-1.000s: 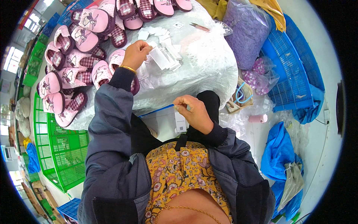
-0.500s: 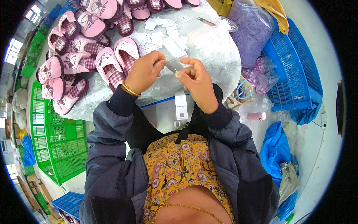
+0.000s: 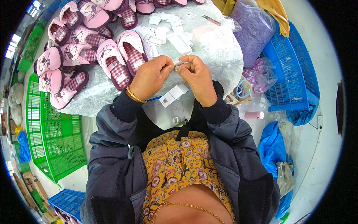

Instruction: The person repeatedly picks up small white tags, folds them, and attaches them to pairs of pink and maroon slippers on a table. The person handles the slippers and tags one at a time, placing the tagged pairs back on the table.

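Close together above the near edge of the table, my left hand (image 3: 152,77) and my right hand (image 3: 198,77) are both closed in a pinch. Their fingertips meet around a small pale piece (image 3: 177,68); my fingers hide most of it. Just below them dangles a white hang tag (image 3: 170,96), tilted, with a dark square code at its lower end. Its string is too thin to follow clearly. A pair of pink slippers (image 3: 115,67) with checked lining lies beyond my left hand. Loose white tags (image 3: 180,42) are scattered beyond my fingers.
Several more pink slippers (image 3: 87,46) crowd the table's left side. Tweezers or small snips (image 3: 211,19) lie at the back. On the right stand a bag of purple material (image 3: 253,31) and blue crates (image 3: 286,69); green crates (image 3: 61,140) stand left.
My hands have come together, and the clear strip between them is now mostly hidden. The hang tag has swung from upright to tilted leftward. The near slippers appear closer.
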Tool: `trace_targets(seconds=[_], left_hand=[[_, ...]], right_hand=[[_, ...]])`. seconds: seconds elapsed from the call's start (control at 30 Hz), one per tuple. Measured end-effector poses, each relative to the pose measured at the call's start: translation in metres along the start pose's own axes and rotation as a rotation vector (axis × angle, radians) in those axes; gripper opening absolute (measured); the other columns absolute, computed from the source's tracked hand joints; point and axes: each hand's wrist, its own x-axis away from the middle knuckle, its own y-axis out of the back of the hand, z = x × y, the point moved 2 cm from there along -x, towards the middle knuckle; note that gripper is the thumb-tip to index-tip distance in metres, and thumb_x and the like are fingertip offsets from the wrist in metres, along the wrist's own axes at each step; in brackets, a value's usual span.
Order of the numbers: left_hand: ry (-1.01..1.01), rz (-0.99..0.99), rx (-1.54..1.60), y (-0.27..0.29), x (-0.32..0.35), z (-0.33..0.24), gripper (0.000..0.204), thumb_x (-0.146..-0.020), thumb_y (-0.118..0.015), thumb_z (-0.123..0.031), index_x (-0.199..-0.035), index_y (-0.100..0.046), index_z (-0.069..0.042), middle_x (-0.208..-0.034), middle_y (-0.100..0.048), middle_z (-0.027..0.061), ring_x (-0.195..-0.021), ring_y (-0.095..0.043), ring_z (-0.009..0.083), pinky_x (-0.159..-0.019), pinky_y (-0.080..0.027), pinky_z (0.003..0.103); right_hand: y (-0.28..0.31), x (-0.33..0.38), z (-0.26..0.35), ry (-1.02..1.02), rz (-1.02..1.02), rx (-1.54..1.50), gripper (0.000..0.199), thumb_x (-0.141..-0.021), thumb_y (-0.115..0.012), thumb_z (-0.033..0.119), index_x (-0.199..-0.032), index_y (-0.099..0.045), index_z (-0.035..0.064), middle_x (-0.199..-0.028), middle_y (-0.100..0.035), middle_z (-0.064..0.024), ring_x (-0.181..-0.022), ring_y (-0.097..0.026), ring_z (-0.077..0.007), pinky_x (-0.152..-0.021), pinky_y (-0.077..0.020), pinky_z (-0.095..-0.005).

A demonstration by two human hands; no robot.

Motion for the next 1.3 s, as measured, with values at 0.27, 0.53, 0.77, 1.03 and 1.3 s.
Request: trace_targets(seconds=[0.27,0.53,0.77,1.03,1.3], left_hand=[[0.283,0.167,0.428,0.006,0.008,0.016,0.015,-0.097,-0.058,-0.017,-0.1,-0.064,-0.003,-0.073,-0.054,-0.0034,-0.062,-0.047,0.0038,-0.057,-0.039,0.019],[0.129,0.053,0.174,0.006,0.028,0.025,0.018,-0.092,-0.061,-0.019,-0.092,-0.061,-0.001,-0.069,-0.057,0.0089,-0.06,-0.051,0.0156,-0.058,-0.043,0.031],[0.165,0.047,0.218,0.012,0.04,0.008,0.012,-0.092,-0.06,-0.012,-0.095,-0.062,0.0,-0.074,-0.057,0.0019,-0.068,-0.05,0.0074,-0.062,-0.044,0.026],[-0.238,-0.143,-0.74,0.092,0.024,0.044,0.034,-0.079,-0.062,-0.005,-0.112,-0.066,-0.011,-0.119,-0.06,0.0102,-0.109,-0.056,0.0289,-0.092,-0.044,0.04],[-0.49,-0.016,-1.133,0.124,-0.016,0.095,0.013,-0.078,-0.06,-0.013,-0.091,-0.064,-0.014,-0.117,-0.059,0.0086,-0.111,-0.054,0.025,-0.092,-0.041,0.039]], right_hand=[[-0.003,0.007,0.002,-0.054,0.117,0.03,0.019,-0.086,-0.068,0.008,-0.099,-0.057,-0.0012,-0.082,-0.062,-0.0011,-0.07,-0.054,-0.0044,-0.061,-0.0437,-0.0193],[-0.001,0.025,-0.002,0.079,0.257,0.511,0.03,-0.084,-0.074,0.015,-0.107,-0.062,-0.0007,-0.084,-0.064,-0.0034,-0.067,-0.057,-0.0059,-0.06,-0.0472,-0.0227],[-0.02,0.023,-0.008,-0.082,0.261,0.177,0.02,-0.088,-0.071,0.014,-0.102,-0.064,0.0007,-0.089,-0.066,-0.0017,-0.071,-0.056,-0.0055,-0.062,-0.0471,-0.022],[-0.015,0.021,-0.018,0.102,0.326,0.251,0.011,-0.088,-0.07,0.01,-0.094,-0.068,0.0008,-0.086,-0.064,0.0001,-0.076,-0.054,-0.0046,-0.065,-0.0433,-0.0217],[-0.029,0.028,0.005,0.029,0.473,0.239,0.009,-0.088,-0.07,0.008,-0.095,-0.07,0.0024,-0.089,-0.063,-0.0008,-0.074,-0.053,-0.0064,-0.067,-0.0439,-0.0217]])
